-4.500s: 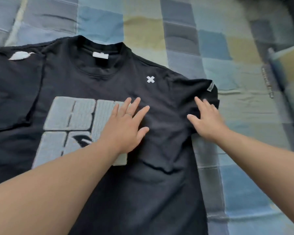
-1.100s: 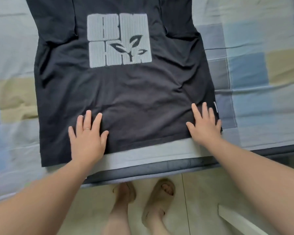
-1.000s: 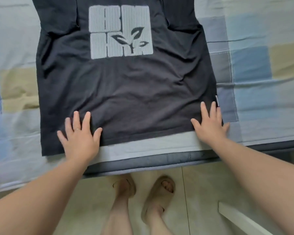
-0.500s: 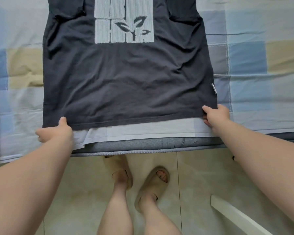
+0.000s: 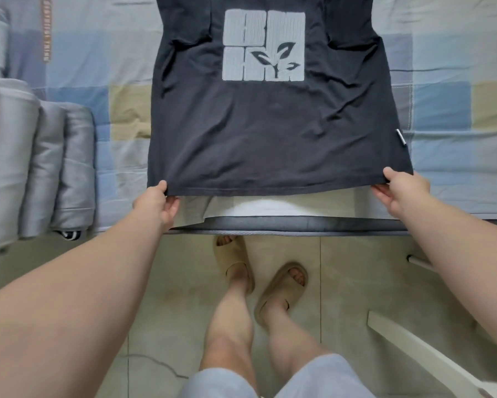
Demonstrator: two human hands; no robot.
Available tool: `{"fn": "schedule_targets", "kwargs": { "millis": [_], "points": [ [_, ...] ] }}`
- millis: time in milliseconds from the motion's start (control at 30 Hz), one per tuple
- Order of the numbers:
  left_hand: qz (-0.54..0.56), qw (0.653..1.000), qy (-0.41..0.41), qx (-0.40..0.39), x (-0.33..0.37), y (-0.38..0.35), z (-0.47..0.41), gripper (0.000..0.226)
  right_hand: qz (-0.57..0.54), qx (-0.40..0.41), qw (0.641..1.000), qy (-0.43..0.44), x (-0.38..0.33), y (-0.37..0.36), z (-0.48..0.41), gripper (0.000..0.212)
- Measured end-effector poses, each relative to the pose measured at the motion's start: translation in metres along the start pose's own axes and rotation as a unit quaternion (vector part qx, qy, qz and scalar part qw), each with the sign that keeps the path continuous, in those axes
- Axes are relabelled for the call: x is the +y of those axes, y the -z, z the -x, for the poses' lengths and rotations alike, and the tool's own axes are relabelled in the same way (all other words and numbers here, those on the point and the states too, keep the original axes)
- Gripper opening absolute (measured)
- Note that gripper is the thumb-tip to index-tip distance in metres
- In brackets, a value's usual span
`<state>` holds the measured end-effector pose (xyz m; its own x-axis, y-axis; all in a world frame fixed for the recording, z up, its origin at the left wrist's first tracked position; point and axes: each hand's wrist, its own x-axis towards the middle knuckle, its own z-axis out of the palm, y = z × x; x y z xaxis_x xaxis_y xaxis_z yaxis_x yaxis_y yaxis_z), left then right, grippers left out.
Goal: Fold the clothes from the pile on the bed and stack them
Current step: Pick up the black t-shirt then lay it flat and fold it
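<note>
A black T-shirt (image 5: 270, 130) with a pale grey block print lies front up on the bed, both sleeves folded in over the body. Its hem lies near the bed's front edge. My left hand (image 5: 155, 205) pinches the hem's left corner, thumb on top and fingers under the cloth. My right hand (image 5: 400, 193) pinches the right corner the same way. The hem is lifted a little off the sheet between my hands. The shirt's collar is out of view at the top.
The checked blue, beige and grey bedsheet (image 5: 448, 110) covers the bed. A folded grey quilt (image 5: 37, 168) lies at the left edge. Below the mattress edge (image 5: 299, 225) are the tiled floor, my legs in beige slippers (image 5: 281, 291), and a white board (image 5: 431, 357) at lower right.
My hands went from pressing flat on the lower shirt to pinching its two hem corners. The hem has since lifted slightly and the view has shifted down.
</note>
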<state>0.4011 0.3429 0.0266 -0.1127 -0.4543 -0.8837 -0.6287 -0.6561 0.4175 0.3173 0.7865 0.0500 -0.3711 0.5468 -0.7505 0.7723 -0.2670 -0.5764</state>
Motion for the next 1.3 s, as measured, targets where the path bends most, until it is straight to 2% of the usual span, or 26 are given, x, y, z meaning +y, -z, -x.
{"fn": "schedule_targets", "kwargs": {
  "millis": [333,433,567,767,900,1100,1133,1233,1300],
  "points": [
    [0.013,1.0,0.011,-0.015,0.025,0.078,0.104,0.034,0.01,-0.002,1.0,-0.005,-0.009,0.06,0.12,0.015],
    [0.03,0.999,0.023,-0.018,0.012,0.109,0.134,0.026,-0.005,-0.002,1.0,-0.02,0.004,0.094,0.146,0.031],
    [0.06,0.997,0.054,-0.016,-0.014,0.152,0.164,0.008,-0.012,-0.016,0.999,-0.038,0.025,0.138,0.179,0.031],
    [0.106,0.991,0.076,-0.028,-0.027,0.186,0.199,0.019,-0.023,-0.025,0.999,-0.019,0.027,0.174,0.219,0.047],
    [0.133,0.987,0.081,-0.044,-0.005,0.179,0.216,0.02,-0.013,-0.023,1.0,-0.003,0.003,0.166,0.231,0.025],
    [0.188,0.976,0.087,-0.066,0.063,0.136,0.219,0.02,-0.041,-0.023,0.999,0.02,-0.057,0.113,0.226,0.013],
    [0.195,0.975,0.087,-0.067,0.076,0.127,0.216,0.019,-0.054,-0.023,0.998,0.016,-0.068,0.103,0.223,0.012],
    [0.211,0.97,0.094,-0.069,0.12,0.102,0.2,0.016,-0.074,-0.016,0.997,-0.008,-0.101,0.073,0.208,0.028],
    [0.207,0.971,0.098,-0.07,0.153,0.083,0.182,0.013,-0.09,-0.004,0.996,-0.017,-0.123,0.051,0.198,0.026]
  ]
}}
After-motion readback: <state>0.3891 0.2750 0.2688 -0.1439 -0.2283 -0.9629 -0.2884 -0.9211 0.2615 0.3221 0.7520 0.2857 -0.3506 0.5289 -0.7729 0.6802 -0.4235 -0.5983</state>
